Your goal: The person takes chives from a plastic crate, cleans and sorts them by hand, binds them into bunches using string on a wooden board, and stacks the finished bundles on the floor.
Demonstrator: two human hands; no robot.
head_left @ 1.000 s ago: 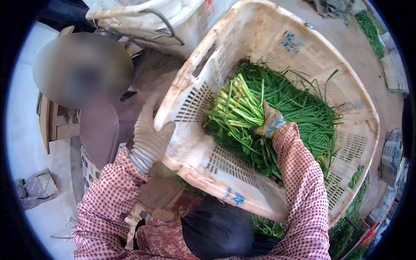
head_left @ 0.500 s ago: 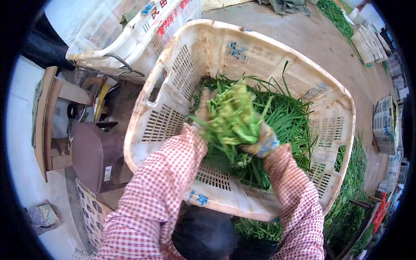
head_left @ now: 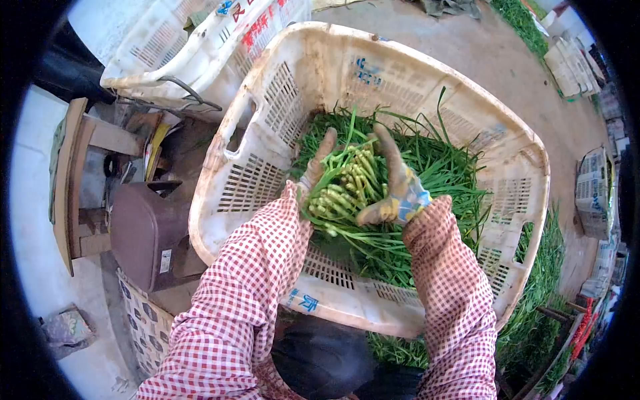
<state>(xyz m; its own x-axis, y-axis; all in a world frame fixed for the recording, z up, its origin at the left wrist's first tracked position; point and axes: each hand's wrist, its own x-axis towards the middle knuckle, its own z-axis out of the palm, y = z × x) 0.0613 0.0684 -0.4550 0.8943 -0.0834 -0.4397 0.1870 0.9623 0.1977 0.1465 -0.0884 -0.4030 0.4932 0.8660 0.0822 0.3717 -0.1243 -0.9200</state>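
Observation:
A bunch of long green leafy vegetables (head_left: 347, 187), its pale cut stem ends facing me, lies on loose greens (head_left: 440, 173) inside a large white plastic basket (head_left: 510, 133). My left hand (head_left: 316, 164), in a dirty glove, rests along the bunch's left side with its fingers stretched out. The underside of that hand is hidden by the stems. On the right side, my right hand (head_left: 395, 183) is spread, thumb and fingers apart, in a glove with a blue and yellow cuff. It touches or nearly touches the stems.
Another white basket (head_left: 200, 60) with red lettering stands at the upper left. A brown plastic box (head_left: 147, 233) sits left of my basket. More greens (head_left: 547, 287) lie on the floor to the right, near stacked pale crates (head_left: 593, 190).
The bunch, held raised and blurred before, now rests lower with its stem ends turned toward me. My right hand has spread open and moved up along its side.

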